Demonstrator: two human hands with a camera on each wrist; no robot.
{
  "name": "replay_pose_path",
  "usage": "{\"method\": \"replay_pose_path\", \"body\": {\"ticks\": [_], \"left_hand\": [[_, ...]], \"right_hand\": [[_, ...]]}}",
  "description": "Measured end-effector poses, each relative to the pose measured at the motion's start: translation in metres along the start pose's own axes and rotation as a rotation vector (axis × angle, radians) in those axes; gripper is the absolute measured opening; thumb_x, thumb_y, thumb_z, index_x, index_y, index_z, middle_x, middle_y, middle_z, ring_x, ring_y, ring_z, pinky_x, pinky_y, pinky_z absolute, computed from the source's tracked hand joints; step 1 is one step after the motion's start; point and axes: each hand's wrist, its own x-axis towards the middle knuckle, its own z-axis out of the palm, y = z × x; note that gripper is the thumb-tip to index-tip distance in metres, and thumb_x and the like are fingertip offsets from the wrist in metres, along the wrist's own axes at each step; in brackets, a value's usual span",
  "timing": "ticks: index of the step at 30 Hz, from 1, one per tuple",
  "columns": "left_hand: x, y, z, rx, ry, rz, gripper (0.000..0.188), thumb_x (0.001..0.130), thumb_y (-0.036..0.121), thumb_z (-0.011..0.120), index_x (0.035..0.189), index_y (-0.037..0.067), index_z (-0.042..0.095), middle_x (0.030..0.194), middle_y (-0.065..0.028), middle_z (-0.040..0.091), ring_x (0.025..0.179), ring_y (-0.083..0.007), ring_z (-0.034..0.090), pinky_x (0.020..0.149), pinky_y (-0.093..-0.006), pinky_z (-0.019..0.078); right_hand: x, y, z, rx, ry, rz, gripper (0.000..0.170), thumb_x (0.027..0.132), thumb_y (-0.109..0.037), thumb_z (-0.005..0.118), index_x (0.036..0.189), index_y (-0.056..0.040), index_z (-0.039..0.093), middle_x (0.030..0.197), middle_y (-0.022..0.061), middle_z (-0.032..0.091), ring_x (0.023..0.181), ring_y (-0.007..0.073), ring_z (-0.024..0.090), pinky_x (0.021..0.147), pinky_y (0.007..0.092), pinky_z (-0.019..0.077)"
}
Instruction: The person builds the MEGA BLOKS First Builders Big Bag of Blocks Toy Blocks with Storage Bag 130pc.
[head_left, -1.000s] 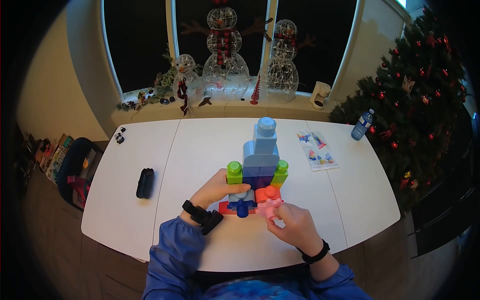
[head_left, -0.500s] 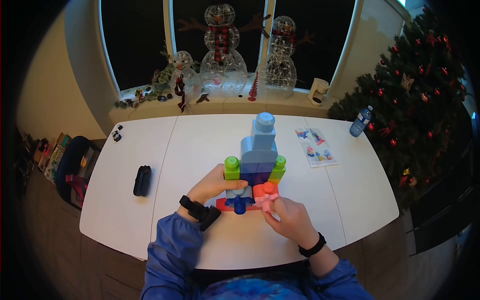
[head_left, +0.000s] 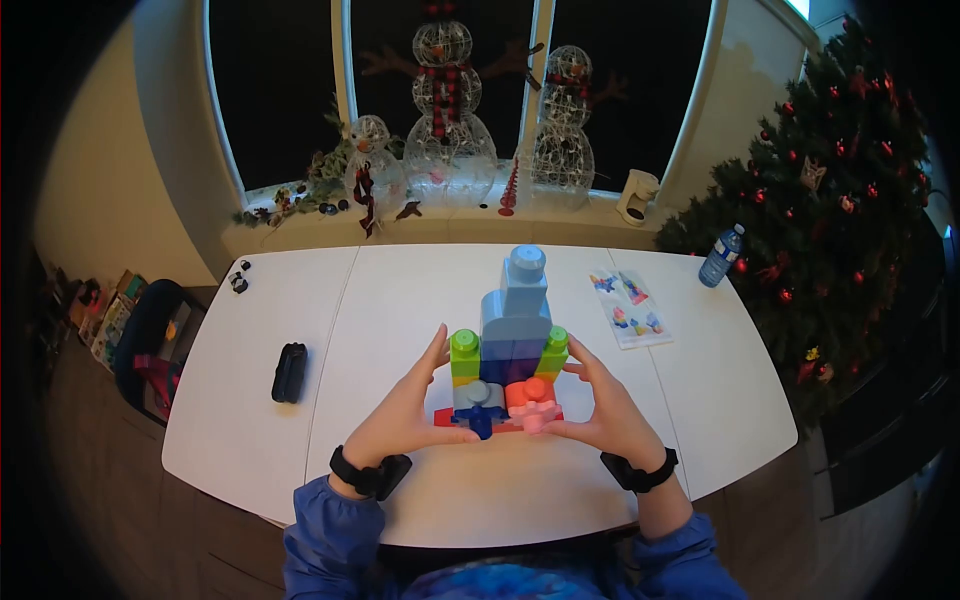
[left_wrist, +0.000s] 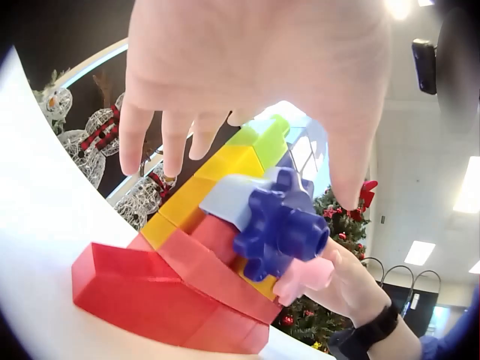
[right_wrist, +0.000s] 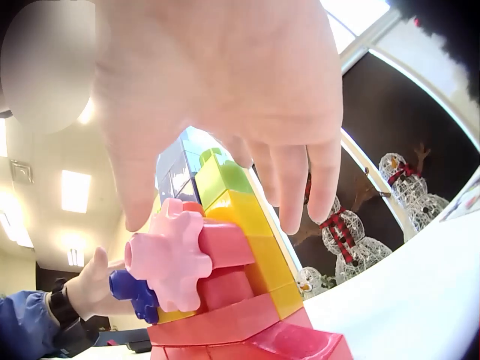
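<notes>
A tower of toy blocks (head_left: 516, 335) stands on the table, light blue on top, green and yellow at the sides, red at its base (left_wrist: 172, 300). On its front sit a dark blue gear (left_wrist: 281, 229) and a pink gear (right_wrist: 171, 255). The left hand (head_left: 405, 405) is spread along the left side, thumb near the blue gear, fingers straight. On the right side the right hand (head_left: 605, 405) mirrors it, thumb by the pink gear. Whether either hand touches the blocks is hard to tell.
A black case (head_left: 290, 373) lies on the left of the white table (head_left: 400, 285). Small black items (head_left: 239, 278) lie at the back left. A picture sheet (head_left: 632, 308) and a water bottle (head_left: 721, 256) are at the back right.
The right hand has let go of the pink gear, now on the tower's front, and moved to the right side. The left hand has opened from its grip on the tower's left.
</notes>
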Motion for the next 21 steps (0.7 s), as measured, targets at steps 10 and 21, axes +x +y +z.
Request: {"method": "replay_pose_path", "body": {"ticks": [10, 21], "left_hand": [[0.01, -0.019, 0.011, 0.018, 0.084, 0.089, 0.109, 0.086, 0.013, 0.082, 0.168, 0.009, 0.01, 0.166, -0.0233, 0.036, 0.147, -0.0398, 0.045, 0.12, -0.045, 0.038], [0.006, -0.012, -0.006, 0.108, 0.178, 0.03, 0.094, 0.089, 0.017, 0.08, 0.164, 0.009, 0.026, 0.164, -0.0195, 0.04, 0.148, -0.035, 0.045, 0.118, -0.05, 0.0388]], "right_hand": [[0.019, 0.022, 0.023, 0.187, -0.018, 0.03, 0.103, 0.09, -0.023, 0.08, 0.165, 0.0001, 0.013, 0.158, 0.0261, 0.044, 0.135, 0.0396, 0.058, 0.11, 0.0448, 0.0498], [0.015, 0.018, 0.005, 0.277, 0.06, 0.085, 0.101, 0.092, -0.016, 0.077, 0.168, -0.0074, 0.011, 0.164, 0.0251, 0.037, 0.141, 0.0382, 0.053, 0.114, 0.0449, 0.0455]]}}
